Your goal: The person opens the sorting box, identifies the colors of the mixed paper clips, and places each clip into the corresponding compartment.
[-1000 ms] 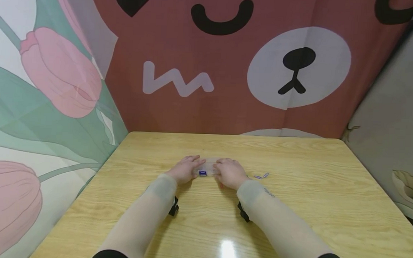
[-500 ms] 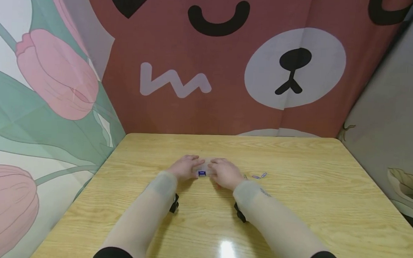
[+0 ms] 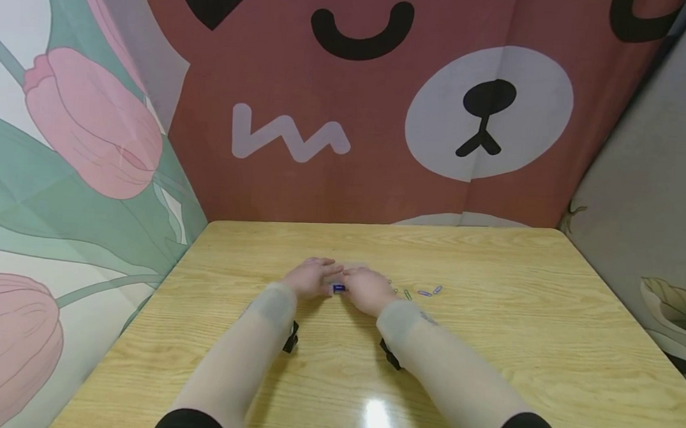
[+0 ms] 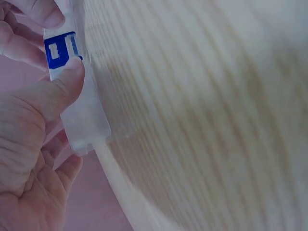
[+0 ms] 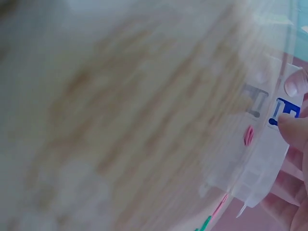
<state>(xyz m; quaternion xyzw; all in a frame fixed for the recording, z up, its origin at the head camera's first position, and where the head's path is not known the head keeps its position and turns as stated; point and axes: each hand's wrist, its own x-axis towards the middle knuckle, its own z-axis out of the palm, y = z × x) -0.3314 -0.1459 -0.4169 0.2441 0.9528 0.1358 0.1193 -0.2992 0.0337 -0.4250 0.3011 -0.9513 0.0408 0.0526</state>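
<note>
A translucent plastic box [image 4: 86, 115] with a blue latch [image 4: 54, 61] on its front stands on the table, largely covered by the hands in the head view. My left hand [image 3: 308, 278] grips its left part, thumb pressed at the latch and fingers behind. From the other side my right hand [image 3: 369, 290] holds it, the thumb [image 5: 294, 127] on the latch and the fingers around the back. In front of the box lies a red paper clip [image 5: 248, 135].
Right of the hands, purple paper clips [image 3: 424, 293] and a green one [image 3: 408, 294] are scattered on the wooden table [image 3: 486, 348]. A brown curtain with a bear print [image 3: 298, 186] hangs behind the table's far edge.
My right hand has slid left along the box to the latch, close to my left hand. More paper clips now show to its right. The left hand has barely moved.
</note>
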